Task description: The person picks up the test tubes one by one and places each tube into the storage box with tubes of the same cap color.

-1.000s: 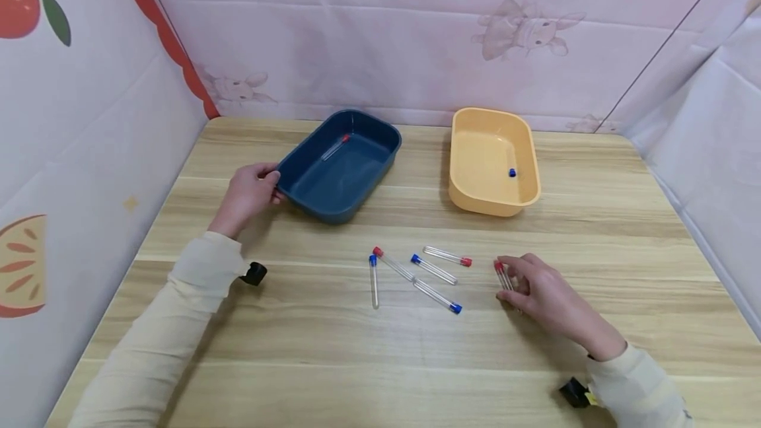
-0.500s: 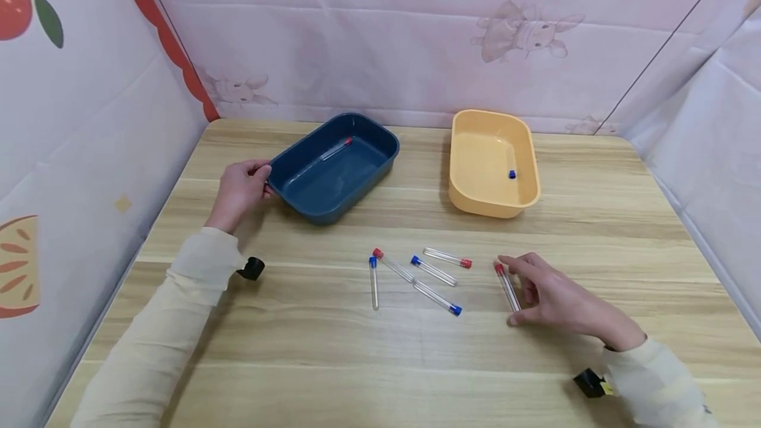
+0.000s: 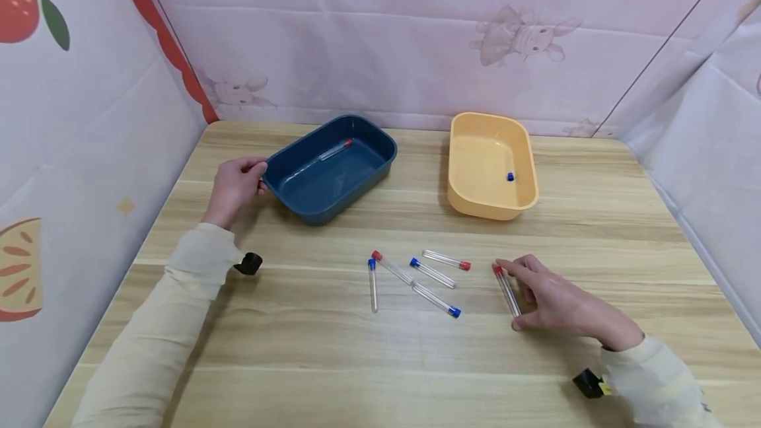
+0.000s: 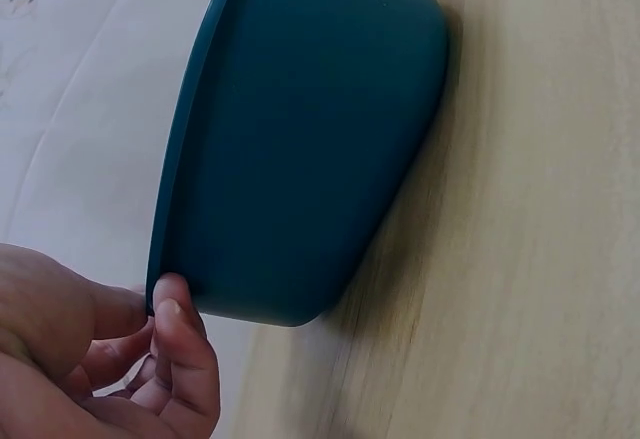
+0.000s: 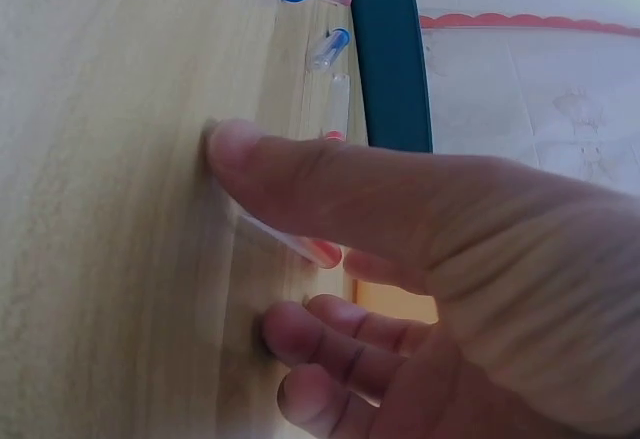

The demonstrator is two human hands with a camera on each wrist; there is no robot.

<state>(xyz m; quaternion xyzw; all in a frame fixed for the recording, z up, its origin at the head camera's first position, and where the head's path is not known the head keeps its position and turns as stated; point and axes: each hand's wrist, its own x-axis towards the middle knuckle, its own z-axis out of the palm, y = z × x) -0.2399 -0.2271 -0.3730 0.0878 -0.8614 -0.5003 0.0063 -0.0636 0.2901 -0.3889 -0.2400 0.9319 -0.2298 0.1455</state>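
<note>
A dark blue plastic bin (image 3: 329, 200) stands at the back left, a red-capped test tube (image 3: 336, 150) lying inside it. My left hand (image 3: 234, 187) pinches its left end at the rim; the left wrist view shows thumb and fingertips on both sides of the rim (image 4: 180, 129). Toward the front right, another red-capped test tube (image 3: 507, 292) lies on the table. Over it is my right hand (image 3: 559, 299), index finger by the cap and thumb by the clear end. In the right wrist view the thumb (image 5: 300, 174) is stretched out and partly hides that tube.
A yellow bin (image 3: 484, 207) with a blue-capped tube (image 3: 510, 177) in it stands at the back right. Several loose tubes with red or blue caps, such as a blue-capped tube (image 3: 373, 286), lie mid-table (image 3: 333, 362). A printed cloth wall (image 3: 386, 51) borders the back.
The blue bin has shifted left and turned slightly with my left hand. My right thumb has slid from along the tube down to its clear end, the hand spreading wider.
</note>
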